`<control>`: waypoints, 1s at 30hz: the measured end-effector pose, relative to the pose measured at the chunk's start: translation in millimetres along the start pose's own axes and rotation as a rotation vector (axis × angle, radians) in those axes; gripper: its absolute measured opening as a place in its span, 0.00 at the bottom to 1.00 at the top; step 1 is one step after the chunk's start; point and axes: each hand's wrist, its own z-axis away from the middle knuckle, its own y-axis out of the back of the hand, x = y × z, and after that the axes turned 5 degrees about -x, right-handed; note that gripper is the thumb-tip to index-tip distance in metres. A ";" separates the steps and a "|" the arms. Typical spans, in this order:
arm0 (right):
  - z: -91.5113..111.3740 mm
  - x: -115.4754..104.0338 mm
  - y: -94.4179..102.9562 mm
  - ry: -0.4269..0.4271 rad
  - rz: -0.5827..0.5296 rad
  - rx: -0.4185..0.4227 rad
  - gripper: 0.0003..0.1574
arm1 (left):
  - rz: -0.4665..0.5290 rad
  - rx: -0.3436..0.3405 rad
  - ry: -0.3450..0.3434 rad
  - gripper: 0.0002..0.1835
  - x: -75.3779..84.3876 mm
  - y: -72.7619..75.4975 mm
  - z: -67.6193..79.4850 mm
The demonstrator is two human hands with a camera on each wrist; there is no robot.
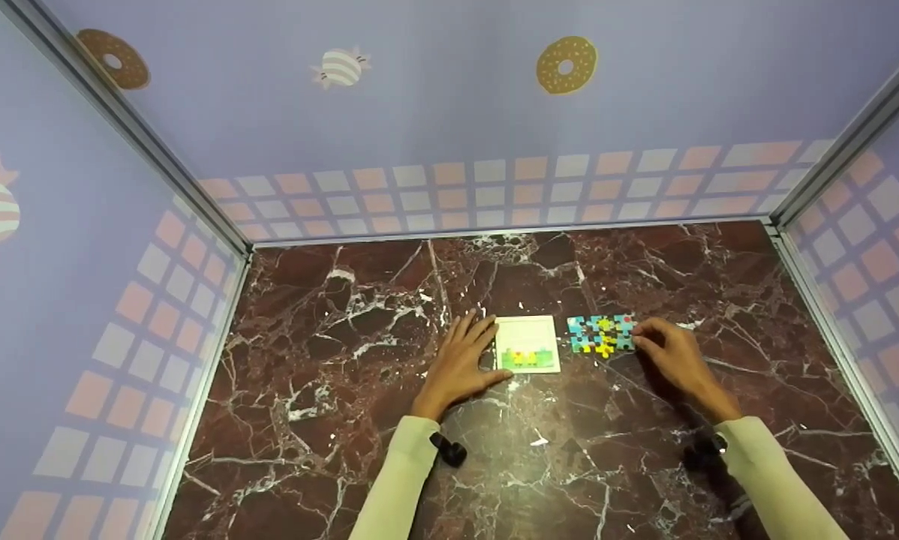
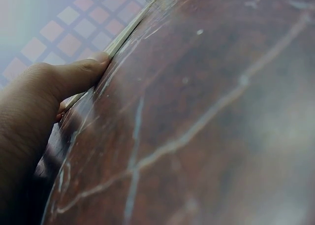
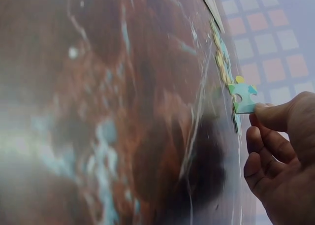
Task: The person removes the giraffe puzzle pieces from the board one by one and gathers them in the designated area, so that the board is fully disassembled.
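Note:
A square pale puzzle board (image 1: 525, 337) lies flat on the marbled surface, with green, red and yellow artwork along its lower part. My left hand (image 1: 461, 364) rests against the board's left side, fingers extended at the upper left and thumb at the lower edge. In the left wrist view, the thumb (image 2: 81, 77) touches the board's thin edge. Right of the board lie several blue, green and yellow jigsaw pieces (image 1: 605, 325). At their right end, my right hand (image 1: 671, 356) pinches a light green-blue jigsaw piece (image 3: 244, 98) between thumb and finger, tilted up from the surface.
Dark red marbled tabletop (image 1: 307, 465) with white veins surrounds the work. Lilac walls with pink and white squares (image 1: 449, 195) stand at the back and both sides. Black wrist devices (image 1: 448, 450) sit at the sleeve cuffs.

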 end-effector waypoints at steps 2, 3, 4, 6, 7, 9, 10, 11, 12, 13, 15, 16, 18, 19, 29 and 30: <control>-0.2 1.2 2.7 -0.008 0.011 -0.004 0.06 | 0.000 -0.002 -0.001 0.55 -0.1 -0.1 -0.3; -0.3 1.7 3.7 -0.009 0.018 -0.005 0.06 | 0.000 -0.002 0.000 0.55 -0.2 -0.2 -0.3; -0.4 2.5 4.5 -0.011 0.021 -0.006 0.06 | -0.001 -0.002 0.000 0.55 -0.3 -0.2 -0.2; -0.6 3.9 5.6 -0.011 0.029 -0.009 0.06 | -0.008 0.001 -0.002 0.55 -0.6 -0.1 -0.1; -0.5 5.0 5.5 -0.009 0.030 -0.011 0.06 | -0.009 0.002 -0.004 0.55 -0.5 0.0 -0.1; -0.2 7.2 5.0 0.003 0.033 -0.016 0.06 | -0.005 0.004 -0.008 0.55 -0.2 0.3 0.2; 0.0 8.1 4.6 0.010 0.035 -0.017 0.07 | -0.003 0.003 -0.009 0.55 0.0 0.5 0.2; 0.2 8.9 3.9 0.021 0.039 -0.016 0.07 | -0.002 0.003 -0.010 0.54 0.1 0.6 0.3; 0.3 9.6 3.1 0.030 0.040 -0.015 0.07 | 0.002 0.001 -0.009 0.54 0.3 0.8 0.4; 0.5 10.0 2.5 0.038 0.042 -0.014 0.07 | 0.005 0.002 -0.008 0.54 0.4 0.7 0.5; 0.1 10.3 1.4 0.058 0.047 -0.007 0.07 | 0.009 0.001 -0.004 0.54 0.4 0.9 0.4; 0.0 10.6 0.8 0.060 0.053 -0.006 0.07 | 0.007 0.000 -0.002 0.54 0.5 1.0 0.5; -0.6 11.5 0.2 0.067 0.070 -0.007 0.07 | 0.009 -0.001 0.003 0.55 0.6 1.1 0.5; -0.9 12.0 0.2 0.068 0.077 -0.010 0.08 | 0.012 -0.001 0.004 0.55 0.7 1.3 0.4; 0.1 14.8 -4.4 0.064 0.089 0.025 0.09 | 0.016 -0.003 0.009 0.55 1.0 1.5 0.2; 0.6 15.0 -5.3 0.065 0.083 0.030 0.09 | 0.015 -0.003 0.008 0.55 1.0 1.5 0.2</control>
